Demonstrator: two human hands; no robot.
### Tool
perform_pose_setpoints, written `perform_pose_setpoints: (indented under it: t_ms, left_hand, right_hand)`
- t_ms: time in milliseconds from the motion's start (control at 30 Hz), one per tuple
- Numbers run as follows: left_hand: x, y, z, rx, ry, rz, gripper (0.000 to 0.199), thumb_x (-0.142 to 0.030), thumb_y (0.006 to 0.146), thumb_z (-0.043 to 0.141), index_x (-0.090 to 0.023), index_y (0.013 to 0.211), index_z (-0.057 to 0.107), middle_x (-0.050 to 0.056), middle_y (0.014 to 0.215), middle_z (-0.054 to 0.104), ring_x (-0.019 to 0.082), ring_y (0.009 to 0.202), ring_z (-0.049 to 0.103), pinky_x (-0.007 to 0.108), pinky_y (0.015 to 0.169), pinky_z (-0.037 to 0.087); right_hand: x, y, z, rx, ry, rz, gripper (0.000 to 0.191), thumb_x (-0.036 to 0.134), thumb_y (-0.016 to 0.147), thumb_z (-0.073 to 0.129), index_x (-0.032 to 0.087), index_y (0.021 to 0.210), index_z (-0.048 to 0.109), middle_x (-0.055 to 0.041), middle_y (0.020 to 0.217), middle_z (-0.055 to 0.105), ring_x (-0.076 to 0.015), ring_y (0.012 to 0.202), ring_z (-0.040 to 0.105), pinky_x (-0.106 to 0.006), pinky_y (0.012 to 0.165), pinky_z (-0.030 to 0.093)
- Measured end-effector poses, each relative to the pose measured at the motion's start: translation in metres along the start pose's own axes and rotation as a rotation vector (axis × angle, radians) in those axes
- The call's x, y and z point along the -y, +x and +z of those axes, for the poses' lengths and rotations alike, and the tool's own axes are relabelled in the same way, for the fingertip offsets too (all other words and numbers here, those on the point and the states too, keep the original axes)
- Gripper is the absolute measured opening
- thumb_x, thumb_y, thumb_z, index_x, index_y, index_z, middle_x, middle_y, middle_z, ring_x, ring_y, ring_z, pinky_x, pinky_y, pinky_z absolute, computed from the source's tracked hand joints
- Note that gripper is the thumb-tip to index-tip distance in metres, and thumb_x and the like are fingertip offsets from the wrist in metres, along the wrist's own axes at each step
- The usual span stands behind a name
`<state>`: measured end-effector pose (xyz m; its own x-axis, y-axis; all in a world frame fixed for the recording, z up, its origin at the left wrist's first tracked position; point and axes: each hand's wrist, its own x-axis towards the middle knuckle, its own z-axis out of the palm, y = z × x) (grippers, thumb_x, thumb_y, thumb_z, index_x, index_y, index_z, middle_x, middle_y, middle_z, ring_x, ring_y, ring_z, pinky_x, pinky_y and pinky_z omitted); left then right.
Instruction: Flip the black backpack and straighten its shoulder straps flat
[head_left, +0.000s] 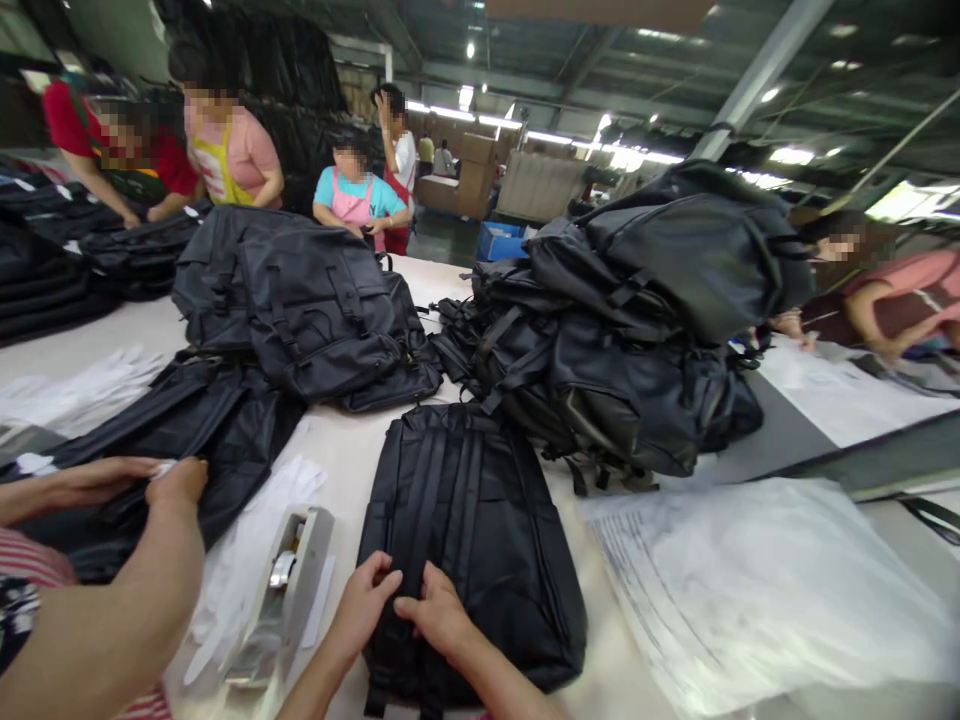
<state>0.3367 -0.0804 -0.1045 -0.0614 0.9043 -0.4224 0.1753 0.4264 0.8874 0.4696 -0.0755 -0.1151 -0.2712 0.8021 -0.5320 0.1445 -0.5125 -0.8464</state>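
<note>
A black backpack (517, 500) lies on the table in front of me, its shoulder straps (429, 500) facing up and running lengthwise. My left hand (366, 602) is at the lower left of the pack, fingers bent and closed on a strap. Beside it, my right hand (439, 612) has thumb and forefinger curled in on the same strap area. The exact pinch point is partly hidden by the fingers. To the left of the pack stands a grey tape dispenser (315, 535) with a roll in it.
Black backpacks are piled behind, at left (315, 290) and right (637, 370). A clear plastic bag stack (765, 590) lies at right. A co-worker's hands (176, 480) handle another black backpack (247, 430) at left, near white paper tags (262, 520). Several people work beyond.
</note>
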Motion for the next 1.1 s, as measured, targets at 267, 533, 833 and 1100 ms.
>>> perform_pose_setpoints:
  t_ms: [267,533,833,1100]
  left_hand:
    - [0.012,-0.008,0.005,0.088,0.387,0.124,0.013,-0.031,0.062,0.053,-0.022,0.059,0.043,0.011,0.106,0.061,0.029,0.114,0.053,0.042,0.101,0.038]
    - [0.019,-0.013,0.009,0.021,0.378,0.119,0.018,-0.037,0.065,0.052,-0.022,0.059,0.045,0.013,0.111,0.059,0.030,0.113,0.055,0.046,0.104,0.038]
    - [0.016,-0.014,0.007,0.014,0.389,0.110,0.014,-0.033,0.066,0.053,-0.022,0.061,0.047,0.012,0.112,0.061,0.029,0.113,0.056,0.050,0.105,0.040]
    - [-0.025,-0.051,0.048,-0.168,0.562,0.330,0.045,-0.019,0.075,0.049,-0.019,0.120,0.054,0.013,0.135,0.050,0.029,0.127,0.046,0.051,0.111,0.035]
  right_hand:
    - [-0.027,-0.040,-0.085,-0.169,-0.092,-0.010,0.017,0.033,0.070,0.064,0.020,0.081,0.062,0.0008,0.068,0.056,-0.0128,0.061,0.056,-0.020,0.046,0.044]
    - [-0.028,-0.036,-0.102,-0.277,0.112,0.194,0.042,0.038,0.064,0.073,0.019,0.096,0.054,-0.0052,0.087,0.063,-0.0176,0.068,0.063,-0.026,0.048,0.048]
    - [-0.014,-0.031,-0.104,-0.030,0.337,0.157,0.042,0.046,0.057,0.080,0.020,0.065,0.048,0.0057,0.052,0.052,-0.0086,0.047,0.047,-0.020,0.043,0.032]
    - [0.046,-0.082,-0.157,-0.099,0.795,0.073,0.034,0.036,0.063,0.083,0.020,0.083,0.061,0.0011,0.071,0.069,-0.0165,0.064,0.064,-0.027,0.057,0.049]
